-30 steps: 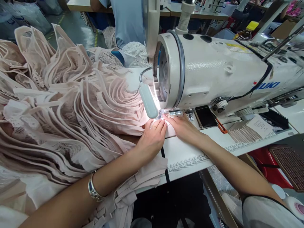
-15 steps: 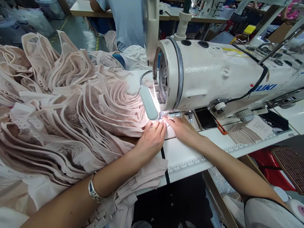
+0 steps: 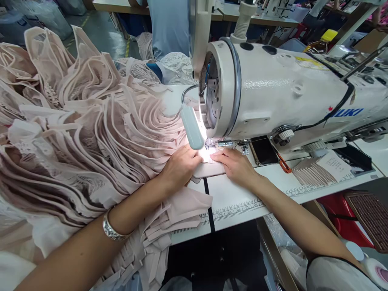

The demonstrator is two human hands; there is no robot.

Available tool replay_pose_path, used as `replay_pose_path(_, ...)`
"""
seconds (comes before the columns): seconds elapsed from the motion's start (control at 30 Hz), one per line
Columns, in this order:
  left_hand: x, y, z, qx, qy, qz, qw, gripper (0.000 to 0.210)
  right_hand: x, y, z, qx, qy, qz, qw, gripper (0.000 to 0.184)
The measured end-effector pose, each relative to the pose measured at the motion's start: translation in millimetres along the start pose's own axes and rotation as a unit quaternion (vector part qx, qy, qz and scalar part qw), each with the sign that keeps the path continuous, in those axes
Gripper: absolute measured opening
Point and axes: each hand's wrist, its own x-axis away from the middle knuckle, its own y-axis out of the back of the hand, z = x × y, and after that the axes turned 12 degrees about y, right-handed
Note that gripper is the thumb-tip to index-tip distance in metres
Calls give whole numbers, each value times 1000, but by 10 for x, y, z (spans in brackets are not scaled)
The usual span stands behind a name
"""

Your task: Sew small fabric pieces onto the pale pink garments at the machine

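While a small pale fabric piece (image 3: 206, 155) is lit between 2 bare hands, it is touched from its right by the fingertips of the right hand (image 3: 238, 165), seemingly so that it is pressed flat beneath the sewing machine (image 3: 269, 89). On its left, the left hand (image 3: 181, 166) is curled, perhaps so that the cloth's edge can be steadied; whether anything is grasped by either hand cannot be told.

Just above the left fingertips, a lamp (image 3: 192, 127) is angled, presumably for light, though part of the view is blocked by it. Room beside the left hand is crowded by heaped pink garments (image 3: 136, 133), and loose strips (image 3: 176, 210) are draped below its wrist. Beyond the right hand, a phone (image 3: 265, 151), an orange tool (image 3: 284, 165) and stacked strips (image 3: 312, 171) are set apart from the cloth.
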Motion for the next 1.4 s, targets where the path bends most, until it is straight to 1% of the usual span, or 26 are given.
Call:
replay_pose_path(0.07,4,9,-9,31,0,38,999,26,16,-14,11,18,-24,-17,999,44)
replay_pose_path(0.17,5,0,17,67,-3,61,996,21,36,-28,4,27,-40,-48,998,43)
replay_pose_path(0.3,16,-45,84,118,-38,57,991,25,38,-33,-21,-18,14,-87,996,39)
replay_pose_path(0.4,23,-50,106,135,-37,57,988,25,28,-31,-22,-39,33,-103,993,37)
replay_pose_path(0.47,19,-30,103,134,-37,63,988,27,23,-23,-13,-40,23,-99,994,37)
replay_pose_path(0.63,-1,18,82,112,-50,70,990,29,15,0,6,-42,-9,-59,997,40)
replay_pose_path(0.73,-4,21,73,96,-51,74,991,31,12,8,6,-39,-12,-51,998,42)
replay_pose_path(0.83,2,36,57,83,-60,80,992,32,10,31,18,-49,6,-48,998,41)
replay_pose_path(0.97,11,61,29,64,-75,72,993,31,-6,90,63,-38,57,-37,997,37)
replay_pose_path(1.1,31,72,19,56,-51,75,994,21,-23,129,89,-13,93,-22,995,34)
replay_pose_path(1.17,45,77,22,57,-44,91,993,19,-16,129,82,-10,98,-12,995,33)
replay_pose_path(1.27,60,82,28,54,-49,117,990,20,10,108,61,2,87,-4,996,36)
replay_pose_path(1.4,58,84,24,59,-42,125,990,23,46,85,32,16,92,6,996,40)
